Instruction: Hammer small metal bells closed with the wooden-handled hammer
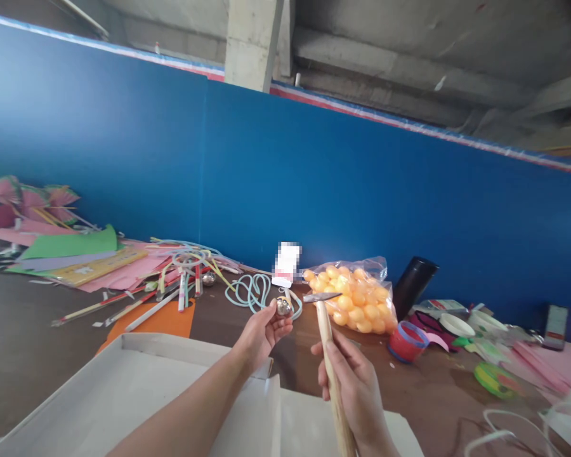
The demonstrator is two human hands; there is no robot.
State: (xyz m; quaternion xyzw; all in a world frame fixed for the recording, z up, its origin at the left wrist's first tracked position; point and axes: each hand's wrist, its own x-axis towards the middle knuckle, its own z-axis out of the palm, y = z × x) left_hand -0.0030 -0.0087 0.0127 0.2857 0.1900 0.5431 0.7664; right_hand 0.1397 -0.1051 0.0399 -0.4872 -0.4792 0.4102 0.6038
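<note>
Between the thumb and fingers of my left hand (261, 333) sits a shiny silver ball (282, 307). My right hand (354, 381) is wrapped round the pale wooden handle of a hammer (330, 355), held upright with its metal head at the top. That head shows in front of a clear bag of orange balls (356, 304). Beyond my left hand lies a coil of light blue cord (248, 291). A second silver ball (209, 279) rests further left on the table. The ball and the hammer are apart.
An open white cardboard box (171, 381) lies below my forearms. Coloured paper (71, 247) and sticks crowd the left. To the right are a black cylinder (415, 285), a red tape roll (408, 341), a green tape roll (497, 379) and white bowls. A blue partition (290, 171) stands behind.
</note>
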